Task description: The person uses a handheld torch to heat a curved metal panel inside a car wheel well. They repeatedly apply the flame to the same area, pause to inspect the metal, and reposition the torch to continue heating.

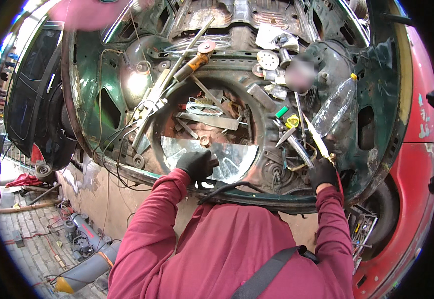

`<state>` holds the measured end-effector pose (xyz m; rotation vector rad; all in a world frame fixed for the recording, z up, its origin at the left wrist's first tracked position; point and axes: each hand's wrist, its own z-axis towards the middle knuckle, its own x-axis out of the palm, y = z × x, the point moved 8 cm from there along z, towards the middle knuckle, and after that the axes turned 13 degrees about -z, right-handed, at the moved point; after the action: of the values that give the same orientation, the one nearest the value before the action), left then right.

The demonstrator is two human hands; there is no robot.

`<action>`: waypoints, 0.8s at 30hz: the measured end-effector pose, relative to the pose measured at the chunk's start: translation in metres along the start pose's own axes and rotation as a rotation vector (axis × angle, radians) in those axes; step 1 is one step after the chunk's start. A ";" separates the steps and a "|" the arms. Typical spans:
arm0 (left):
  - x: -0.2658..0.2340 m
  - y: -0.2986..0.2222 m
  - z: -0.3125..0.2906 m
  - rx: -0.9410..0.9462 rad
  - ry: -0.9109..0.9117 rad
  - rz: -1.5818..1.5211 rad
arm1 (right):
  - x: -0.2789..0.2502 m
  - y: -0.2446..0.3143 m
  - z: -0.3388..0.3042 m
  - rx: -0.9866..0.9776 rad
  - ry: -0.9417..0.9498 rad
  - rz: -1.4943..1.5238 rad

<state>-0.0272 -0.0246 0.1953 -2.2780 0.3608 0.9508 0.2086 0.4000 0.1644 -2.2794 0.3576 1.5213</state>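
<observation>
I lean over the open, rusty green rear well of a car [92, 89]. My left hand [197, 163], in a black glove, is closed on a dark tool handle with a black cable trailing back toward me. It rests on a shiny sheet-metal patch [237, 154] lying in the round well. My right hand [325, 173], also gloved, grips a thin rod with a yellow handle [316, 137] near the well's right rim. Both sleeves are maroon.
Loose metal strips and scraps [212, 119] fill the well. An angle grinder with an orange body [194, 62], grinding discs [267, 60], a clear plastic bottle [334, 104] and wires lie around. A gas cylinder [85, 271] lies on the paved ground at lower left. Red bodywork [416, 164] is at right.
</observation>
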 end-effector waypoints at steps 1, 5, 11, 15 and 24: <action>0.006 -0.001 0.005 0.022 0.021 0.025 | -0.006 -0.003 -0.009 -0.016 -0.078 0.123; 0.009 -0.014 0.012 -0.019 0.073 0.086 | -0.055 0.002 -0.047 -0.019 -0.411 0.109; -0.026 -0.035 0.014 0.331 -0.244 0.134 | -0.056 -0.023 -0.095 0.133 -0.500 0.254; -0.043 -0.017 0.036 0.218 -0.353 0.090 | -0.072 -0.016 -0.103 0.120 -0.568 0.169; -0.126 -0.060 0.057 0.054 -0.411 0.045 | -0.081 -0.012 -0.099 0.170 -0.496 0.161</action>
<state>-0.1181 0.0585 0.2815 -1.9695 0.2545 1.3796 0.2644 0.3677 0.2755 -1.7039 0.5102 1.9828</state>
